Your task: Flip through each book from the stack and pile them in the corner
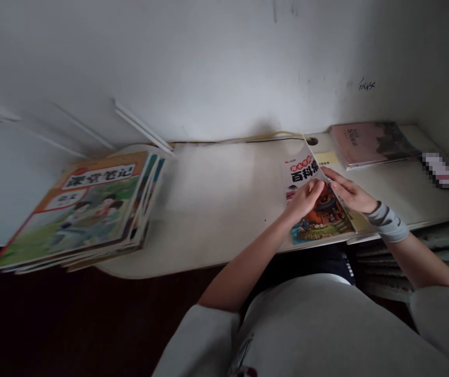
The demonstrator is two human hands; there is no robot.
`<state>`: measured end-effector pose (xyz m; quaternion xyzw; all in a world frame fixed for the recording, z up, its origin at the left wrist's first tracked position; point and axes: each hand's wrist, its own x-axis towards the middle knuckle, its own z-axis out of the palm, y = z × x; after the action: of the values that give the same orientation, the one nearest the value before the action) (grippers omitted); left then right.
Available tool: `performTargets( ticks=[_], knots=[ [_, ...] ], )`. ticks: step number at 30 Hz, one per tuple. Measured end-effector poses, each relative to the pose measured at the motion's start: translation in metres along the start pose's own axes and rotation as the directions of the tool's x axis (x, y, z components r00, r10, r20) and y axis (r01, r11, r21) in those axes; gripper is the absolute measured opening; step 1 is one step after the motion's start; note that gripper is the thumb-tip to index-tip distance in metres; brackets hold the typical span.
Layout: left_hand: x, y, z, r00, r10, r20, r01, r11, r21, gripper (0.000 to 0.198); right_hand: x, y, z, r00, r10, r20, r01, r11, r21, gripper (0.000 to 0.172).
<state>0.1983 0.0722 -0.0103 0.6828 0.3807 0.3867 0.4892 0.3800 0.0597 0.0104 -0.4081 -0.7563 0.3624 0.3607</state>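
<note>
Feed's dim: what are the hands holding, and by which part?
A paperback encyclopedia: left hand at mid-cover, right hand along its right edge.

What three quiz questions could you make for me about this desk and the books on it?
1. What does the right hand wear at its wrist?
2. True or false: the pink book lies on top of the stack of books.
3. Which one does the left hand hold along with the right hand? A the pink book, B the stack of books, C the colourful illustrated book.

Key:
1. A grey striped band.
2. False: it lies apart from the stack, at the far right of the white desk.
3. C.
</note>
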Motion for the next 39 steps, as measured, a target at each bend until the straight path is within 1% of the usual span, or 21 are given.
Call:
performTargets(
  ticks=[1,4,11,13,14,16,17,18,20,22,23,28,34,36,39],
  knots=[
    [0.001,0.0,0.002,1.0,0.007,-0.002,-0.007,0.999,-0.044,0.052,0.0,0.001,0.004,1.0,-0.013,0.001,0.013,1.0,-0.026,0.058],
    [-0.001,-0.002,0.005,0.999,0.022,0.039,-0.017,0.992,-0.123,0.048,-0.001,0.002,0.011,1.0,-0.023,0.01,0.023,0.996,-0.081,0.058],
    [-0.001,-0.009,0.005,0.995,-0.051,0.087,0.071,0.965,-0.254,0.043,-0.006,0.002,0.015,0.999,0.029,-0.04,-0.034,0.992,-0.124,0.06],
    [-0.001,-0.011,0.005,0.993,-0.066,0.098,0.092,0.953,-0.29,0.041,-0.007,0.005,0.013,0.995,0.049,-0.087,-0.059,0.992,-0.112,0.062],
    [-0.001,-0.013,0.005,0.992,-0.079,0.093,0.104,0.948,-0.302,0.04,-0.007,0.007,0.01,0.99,0.06,-0.131,-0.074,0.992,-0.107,0.063],
    [-0.001,-0.015,0.006,0.992,-0.12,0.051,0.129,0.943,-0.308,0.037,-0.005,0.009,0.005,0.972,0.08,-0.221,-0.106,0.988,-0.111,0.066],
    [-0.001,-0.016,0.007,0.99,-0.141,0.018,0.14,0.942,-0.305,0.036,-0.004,0.009,0.002,0.967,0.088,-0.239,-0.12,0.985,-0.121,0.067],
    [-0.001,-0.016,0.008,0.988,-0.156,-0.01,0.146,0.943,-0.298,0.035,-0.002,0.008,0.001,0.969,0.093,-0.23,-0.126,0.983,-0.136,0.068],
    [0.0,-0.015,0.01,0.987,-0.155,-0.032,0.141,0.951,-0.274,0.037,0.001,0.006,0.0,0.984,0.086,-0.153,-0.112,0.979,-0.172,0.069],
    [0.002,-0.012,0.012,0.993,-0.12,-0.015,0.112,0.963,-0.243,0.04,0.003,0.004,0.004,0.995,0.063,-0.08,-0.078,0.976,-0.204,0.068],
    [0.002,-0.011,0.013,0.995,-0.097,-0.001,0.094,0.968,-0.231,0.041,0.004,0.003,0.007,0.996,0.047,-0.071,-0.062,0.974,-0.216,0.068],
    [0.002,-0.009,0.015,0.999,-0.021,0.037,0.03,0.969,-0.244,0.041,0.003,0.004,0.018,0.991,0.0,-0.13,-0.032,0.969,-0.244,0.062],
    [0.001,-0.016,0.014,0.999,-0.033,0.024,0.038,0.966,-0.255,0.041,0.003,0.004,0.015,0.989,0.005,-0.148,-0.043,0.966,-0.253,0.064],
    [0.001,-0.018,0.013,0.999,-0.046,0.017,0.049,0.965,-0.258,0.04,0.002,0.005,0.013,0.987,0.024,-0.162,-0.06,0.973,-0.222,0.065],
    [0.0,-0.019,0.013,0.998,-0.055,0.015,0.057,0.967,-0.248,0.041,-0.001,0.008,0.013,0.98,0.084,-0.181,-0.114,0.98,-0.163,0.064]
  ],
)
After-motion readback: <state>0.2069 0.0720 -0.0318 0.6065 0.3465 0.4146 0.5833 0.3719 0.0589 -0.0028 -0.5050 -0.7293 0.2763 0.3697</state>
